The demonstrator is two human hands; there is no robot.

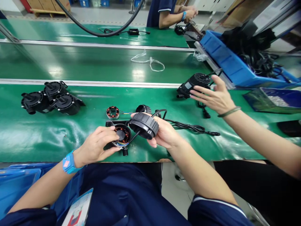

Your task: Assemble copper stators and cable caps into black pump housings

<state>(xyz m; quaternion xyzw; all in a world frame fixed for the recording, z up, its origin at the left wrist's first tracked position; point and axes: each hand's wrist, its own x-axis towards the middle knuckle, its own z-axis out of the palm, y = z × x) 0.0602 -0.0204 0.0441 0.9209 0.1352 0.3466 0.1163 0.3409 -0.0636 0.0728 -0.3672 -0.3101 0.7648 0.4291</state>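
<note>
My right hand grips a black ribbed end cap, tilted, with a black cable through it. The cable runs down to an open black motor housing lying at the bench edge. Copper windings and coloured wires show inside that housing. My left hand is closed on the housing, fingertips over its opening and thumb along its lower side. Just behind lie a loose wound stator with thin wires and a second black cap, partly hidden by the held one.
Several black pumps stand at left. On the right, another person's hand touches a black pump. A coiled cable, a blue crate of black parts and a blue bin are there. Another person works across the bench.
</note>
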